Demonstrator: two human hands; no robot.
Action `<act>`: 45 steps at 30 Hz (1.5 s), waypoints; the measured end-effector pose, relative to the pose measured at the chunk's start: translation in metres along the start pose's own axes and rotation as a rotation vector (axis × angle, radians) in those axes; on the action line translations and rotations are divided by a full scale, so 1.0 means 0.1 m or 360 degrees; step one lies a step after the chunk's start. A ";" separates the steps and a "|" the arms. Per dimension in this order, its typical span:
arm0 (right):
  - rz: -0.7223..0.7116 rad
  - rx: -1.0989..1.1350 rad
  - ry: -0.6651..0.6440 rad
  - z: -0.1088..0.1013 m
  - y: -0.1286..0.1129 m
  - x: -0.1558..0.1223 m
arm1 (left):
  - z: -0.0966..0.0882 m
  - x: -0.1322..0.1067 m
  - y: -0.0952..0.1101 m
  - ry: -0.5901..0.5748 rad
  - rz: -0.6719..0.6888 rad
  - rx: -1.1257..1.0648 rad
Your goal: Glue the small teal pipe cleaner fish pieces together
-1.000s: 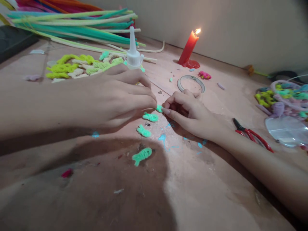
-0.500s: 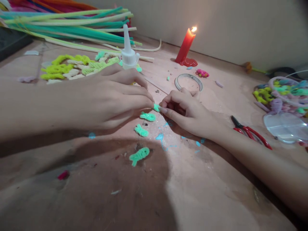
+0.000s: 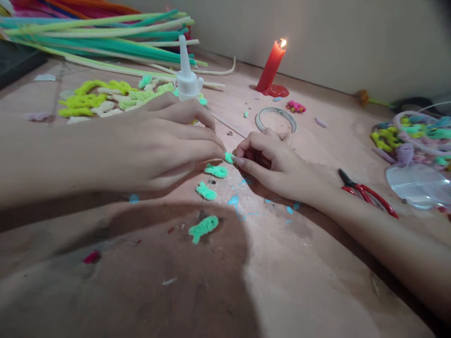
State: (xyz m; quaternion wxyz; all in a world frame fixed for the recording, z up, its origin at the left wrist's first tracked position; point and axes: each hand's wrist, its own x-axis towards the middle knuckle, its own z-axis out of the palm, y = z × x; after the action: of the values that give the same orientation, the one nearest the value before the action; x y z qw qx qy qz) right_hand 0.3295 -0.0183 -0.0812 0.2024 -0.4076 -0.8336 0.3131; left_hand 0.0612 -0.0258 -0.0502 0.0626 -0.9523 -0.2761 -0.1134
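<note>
Pinching one tiny green twist (image 3: 229, 157) between the fingertips of my left hand (image 3: 165, 143) and right hand (image 3: 271, 159), both closed on it, I could fumble it. A slip would flick it among the green twists (image 3: 211, 180) just below on the counter (image 3: 299, 281).

A small green fuzzy piece (image 3: 229, 157) is being pinched between the fingers of the left hand (image 3: 165, 143) and the right hand (image 3: 273, 159), just above the counter (image 3: 299, 281). Three more green twisted pieces (image 3: 206, 191) are being left lying just below the hands. Behind the left hand a white nozzle bottle (image 3: 186, 77) is being kept upright, and a red candle (image 3: 271, 70) is being burned by the wall. Red-handled pliers (image 3: 366, 197) are being left beside the right forearm.
</note>
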 end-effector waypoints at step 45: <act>0.0053 -0.0055 0.0038 0.03 -0.02 0.07 | 0.04 0.22 -0.05 -0.0154 -0.0062 -0.0203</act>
State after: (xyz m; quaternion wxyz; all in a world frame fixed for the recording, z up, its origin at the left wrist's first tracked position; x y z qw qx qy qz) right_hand 0.3225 -0.0144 -0.0819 0.1999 -0.4286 -0.8295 0.2971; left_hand 0.0768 -0.0096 -0.0484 -0.0137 -0.9532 -0.2897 -0.0857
